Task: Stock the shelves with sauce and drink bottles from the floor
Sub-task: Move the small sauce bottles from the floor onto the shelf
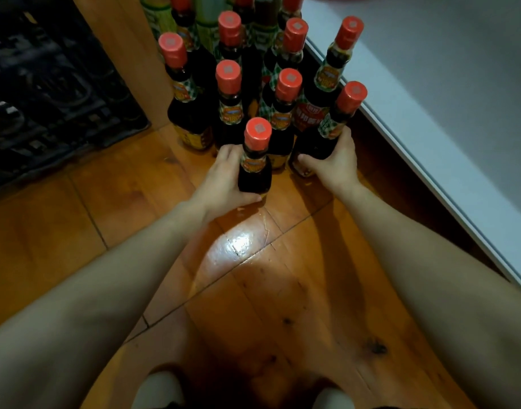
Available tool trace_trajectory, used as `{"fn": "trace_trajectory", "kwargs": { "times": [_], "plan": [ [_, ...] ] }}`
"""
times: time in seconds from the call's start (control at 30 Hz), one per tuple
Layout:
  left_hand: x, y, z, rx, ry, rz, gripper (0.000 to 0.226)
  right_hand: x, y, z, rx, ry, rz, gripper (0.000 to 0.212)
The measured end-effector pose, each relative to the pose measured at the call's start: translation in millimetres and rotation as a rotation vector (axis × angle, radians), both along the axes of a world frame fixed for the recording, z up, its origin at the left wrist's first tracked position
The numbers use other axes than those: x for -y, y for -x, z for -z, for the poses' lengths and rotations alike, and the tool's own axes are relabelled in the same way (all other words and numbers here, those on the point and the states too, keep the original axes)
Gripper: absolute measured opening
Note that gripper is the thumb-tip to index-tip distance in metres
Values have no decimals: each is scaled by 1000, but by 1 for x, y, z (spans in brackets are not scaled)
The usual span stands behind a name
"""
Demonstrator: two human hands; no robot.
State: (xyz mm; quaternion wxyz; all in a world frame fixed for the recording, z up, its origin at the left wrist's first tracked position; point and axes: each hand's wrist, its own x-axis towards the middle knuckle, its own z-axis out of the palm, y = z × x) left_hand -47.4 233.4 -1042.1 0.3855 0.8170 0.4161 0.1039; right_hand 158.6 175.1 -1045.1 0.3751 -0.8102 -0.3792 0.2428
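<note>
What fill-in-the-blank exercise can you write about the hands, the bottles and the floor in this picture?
1. The floor under the bottles is made of ____.
2. The left hand and the right hand each grip ____ bottle.
3. The black crate lies on the ____ side of the bottles.

Missing words: wood; one; left.
</note>
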Motion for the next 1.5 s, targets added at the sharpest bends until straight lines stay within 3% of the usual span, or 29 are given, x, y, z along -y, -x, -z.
{"fn": "trace_trajectory", "kwargs": {
  "times": [0.17,0.33,0.57,0.87,1.13,1.3,1.5],
  "plan": [
    [9,2,-5,67,11,-106,82,32,14,-10,-70,0,1,73],
    [33,16,-58,131,139,-335,81,69,31,-62,-194,9,48,64],
    [55,29,-203,206,305,-434,78,90,46,-200,-269,-32,122,52],
    [91,48,-429,251,281,-452,67,133,71,-400,-301,10,59,53],
    [122,51,-621,195,210,-284,74,176,82,-591,-315,7,82,54],
    [124,29,-715,310,194,-116,64,205,80,-690,-232,-35,186,53],
    [144,-12,-816,418,111,182,71,266,75,-803,-105,-132,401,52]
  ]
}}
